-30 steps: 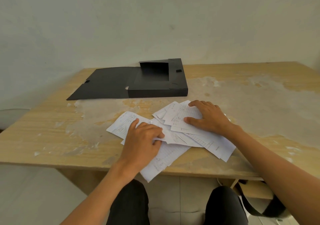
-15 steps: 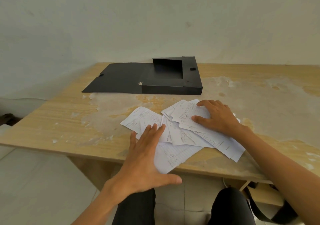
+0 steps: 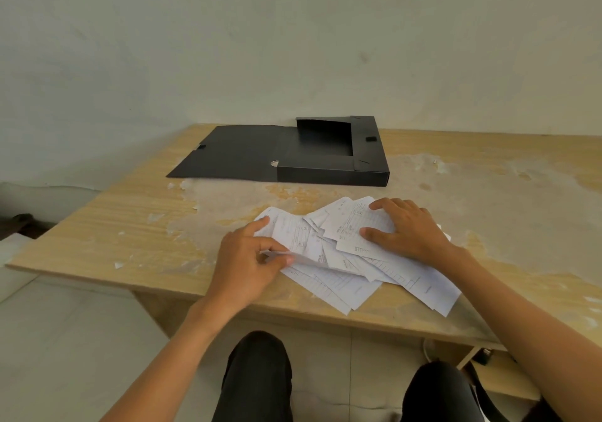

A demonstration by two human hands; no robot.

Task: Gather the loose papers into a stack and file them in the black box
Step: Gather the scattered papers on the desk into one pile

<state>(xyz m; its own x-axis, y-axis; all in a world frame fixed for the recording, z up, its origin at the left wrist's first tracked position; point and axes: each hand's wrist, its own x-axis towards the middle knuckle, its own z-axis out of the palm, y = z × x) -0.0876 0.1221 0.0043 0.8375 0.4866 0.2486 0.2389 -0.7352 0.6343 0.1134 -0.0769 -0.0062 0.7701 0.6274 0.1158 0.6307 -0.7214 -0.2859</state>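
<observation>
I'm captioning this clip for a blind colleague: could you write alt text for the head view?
The left hand pinches the edge of a sheet in the loose papers spread on a worn wooden table, while the right hand lies flat on them. Behind, the black box lies open and looks empty, lid flat to the left.

left hand (image 3: 247,259) pinching papers (image 3: 345,259), right hand (image 3: 407,229) pressing

The print on the papers (image 3: 345,278) is too small to read, the right hand (image 3: 407,231) hides the sheets beneath it, and at five o'clock a dark strap (image 3: 488,399) runs off the bottom edge.
</observation>
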